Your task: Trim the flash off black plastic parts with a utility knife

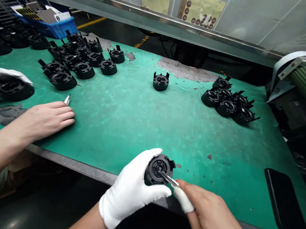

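Over twenty black parts (160,86), two gloves (132,181), two metal-tipped tools (170,180), two yellow sheets (203,9), one blue bin (60,31)

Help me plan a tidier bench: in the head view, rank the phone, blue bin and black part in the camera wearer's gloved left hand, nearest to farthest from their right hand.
1. Black part: in the gloved left hand, just left of the right hand.
2. Phone: on the table's right side.
3. Blue bin: far left, beyond the others.
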The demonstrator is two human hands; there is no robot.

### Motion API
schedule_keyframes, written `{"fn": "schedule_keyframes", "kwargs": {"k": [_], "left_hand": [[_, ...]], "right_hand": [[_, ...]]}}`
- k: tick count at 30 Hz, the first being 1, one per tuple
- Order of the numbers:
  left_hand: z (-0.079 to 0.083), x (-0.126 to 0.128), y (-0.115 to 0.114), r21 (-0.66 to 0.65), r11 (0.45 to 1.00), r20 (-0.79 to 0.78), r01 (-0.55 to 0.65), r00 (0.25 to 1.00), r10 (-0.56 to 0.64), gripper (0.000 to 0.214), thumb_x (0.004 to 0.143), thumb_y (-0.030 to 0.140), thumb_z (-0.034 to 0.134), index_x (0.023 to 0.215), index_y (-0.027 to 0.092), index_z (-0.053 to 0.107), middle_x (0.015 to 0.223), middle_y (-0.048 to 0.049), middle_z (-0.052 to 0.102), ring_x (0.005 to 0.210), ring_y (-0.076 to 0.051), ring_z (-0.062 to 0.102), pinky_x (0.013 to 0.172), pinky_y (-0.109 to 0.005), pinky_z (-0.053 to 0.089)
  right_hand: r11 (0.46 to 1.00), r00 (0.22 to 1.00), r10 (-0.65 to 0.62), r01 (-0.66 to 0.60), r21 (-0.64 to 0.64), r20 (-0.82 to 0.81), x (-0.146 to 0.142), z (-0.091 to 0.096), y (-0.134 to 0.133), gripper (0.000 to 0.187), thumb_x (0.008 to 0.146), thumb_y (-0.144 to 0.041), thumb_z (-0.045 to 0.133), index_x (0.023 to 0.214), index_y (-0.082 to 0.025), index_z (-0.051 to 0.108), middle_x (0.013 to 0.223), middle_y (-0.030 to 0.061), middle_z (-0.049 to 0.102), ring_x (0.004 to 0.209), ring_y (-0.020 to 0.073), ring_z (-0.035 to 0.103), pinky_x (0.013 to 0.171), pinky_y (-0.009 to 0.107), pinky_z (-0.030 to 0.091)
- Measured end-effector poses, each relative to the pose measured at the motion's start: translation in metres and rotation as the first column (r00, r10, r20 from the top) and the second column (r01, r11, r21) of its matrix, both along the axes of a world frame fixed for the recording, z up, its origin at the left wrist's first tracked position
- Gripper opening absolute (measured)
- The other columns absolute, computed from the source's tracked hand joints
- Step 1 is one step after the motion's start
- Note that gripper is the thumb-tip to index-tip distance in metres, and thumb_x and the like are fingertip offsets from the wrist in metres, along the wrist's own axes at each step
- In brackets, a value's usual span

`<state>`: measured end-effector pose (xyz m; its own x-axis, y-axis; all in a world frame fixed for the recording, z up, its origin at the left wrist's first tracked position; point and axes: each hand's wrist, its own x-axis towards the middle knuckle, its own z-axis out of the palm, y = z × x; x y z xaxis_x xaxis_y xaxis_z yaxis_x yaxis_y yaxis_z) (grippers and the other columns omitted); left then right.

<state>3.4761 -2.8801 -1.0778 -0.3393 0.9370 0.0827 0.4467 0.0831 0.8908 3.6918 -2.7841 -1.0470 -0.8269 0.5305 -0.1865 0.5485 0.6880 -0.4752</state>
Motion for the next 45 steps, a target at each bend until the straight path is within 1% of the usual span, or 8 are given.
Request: {"fn": "schedule_keyframes", "kwargs": {"k": [5,12,17,20,23,28,35,45], "left_hand": [[-0.007,0.009,-0.002,0.029,0.996,0.001,-0.084,0.996,0.084,0.085,0.072,0.043,0.086,0.144,0.029,0.043,0.144,-0.0075,0.057,0.133,-0.031,0.056,0.117,-0.052,0.045],[-0.015,0.037,-0.011,0.154,0.954,-0.023,-0.256,0.965,0.262,0.066,0.079,0.042,0.081,0.132,0.025,0.047,0.153,-0.0149,0.045,0.138,-0.036,0.051,0.114,-0.06,0.046],[-0.027,0.071,-0.042,0.104,0.979,-0.167,-0.175,0.967,0.191,0.089,0.091,0.031,0.063,0.16,0.025,0.007,0.168,-0.0178,0.018,0.154,-0.038,0.026,0.118,-0.062,0.041],[-0.026,0.079,-0.053,0.068,0.982,-0.159,-0.175,0.97,0.184,0.095,0.088,0.025,0.064,0.161,0.026,0.004,0.171,-0.0149,0.008,0.155,-0.038,0.02,0.119,-0.06,0.04],[-0.012,0.062,-0.044,0.076,0.981,-0.078,-0.181,0.979,0.187,0.093,0.088,0.025,0.066,0.161,0.028,0.008,0.17,-0.0126,0.012,0.156,-0.036,0.021,0.122,-0.059,0.036],[0.012,0.006,-0.009,-0.053,0.993,0.112,0.103,0.989,-0.097,0.093,0.085,0.037,0.076,0.159,0.03,0.021,0.161,-0.0112,0.039,0.146,-0.033,0.044,0.12,-0.055,0.042],[0.01,-0.006,0.003,-0.03,0.985,-0.115,0.17,0.978,-0.172,0.086,0.073,0.041,0.086,0.146,0.029,0.042,0.15,-0.0076,0.053,0.139,-0.031,0.052,0.121,-0.05,0.041],[-0.002,0.006,0.001,0.017,0.995,-0.104,0.103,0.99,-0.1,0.089,0.071,0.048,0.087,0.145,0.026,0.041,0.147,-0.0099,0.053,0.138,-0.03,0.051,0.121,-0.047,0.04]], "right_hand": [[0.985,0.995,0.002,-0.019,-0.172,-0.099,-0.005,0.009,-0.004,0.048,0.093,-0.015,0.042,0.134,-0.027,0.062,0.128,0.0061,0.072,0.114,0.0239,0.07,0.098,0.04,0.058],[0.897,0.904,-0.294,0.148,-0.417,-0.311,-0.022,0.001,-0.018,0.043,0.096,-0.022,0.044,0.137,-0.026,0.055,0.134,0.0067,0.068,0.12,0.0234,0.065,0.097,0.034,0.055],[0.824,0.792,-0.496,0.3,-0.48,-0.356,-0.037,-0.015,-0.014,0.038,0.103,-0.04,0.045,0.138,-0.028,0.053,0.134,0.0048,0.066,0.113,0.0203,0.064,0.096,0.03,0.052],[0.821,0.78,-0.524,0.357,-0.445,-0.342,-0.029,-0.007,-0.001,0.042,0.101,-0.048,0.05,0.137,-0.028,0.054,0.121,0.0035,0.07,0.102,0.0199,0.066,0.086,0.029,0.053],[0.846,0.833,-0.455,0.293,-0.446,-0.316,-0.02,0.006,0.002,0.041,0.099,-0.046,0.055,0.135,-0.027,0.059,0.104,0.0023,0.074,0.096,0.0209,0.068,0.08,0.028,0.054],[0.879,0.934,-0.244,0.099,-0.467,-0.26,-0.024,0.02,-0.01,0.047,0.094,-0.026,0.058,0.141,-0.027,0.057,0.11,0.0035,0.077,0.095,0.0237,0.072,0.096,0.038,0.056],[0.981,0.964,-0.123,0.082,-0.177,-0.234,0.012,0.014,-0.002,0.041,0.103,-0.027,0.039,0.138,-0.029,0.061,0.137,0.0049,0.067,0.123,0.0249,0.066,0.098,0.036,0.058],[0.979,0.998,-0.034,0.024,0.201,0.046,0.017,0.001,0.007,0.056,0.092,-0.013,0.04,0.146,-0.023,0.052,0.116,0.0106,0.072,0.094,0.0311,0.074,0.077,0.051,0.063]]}}
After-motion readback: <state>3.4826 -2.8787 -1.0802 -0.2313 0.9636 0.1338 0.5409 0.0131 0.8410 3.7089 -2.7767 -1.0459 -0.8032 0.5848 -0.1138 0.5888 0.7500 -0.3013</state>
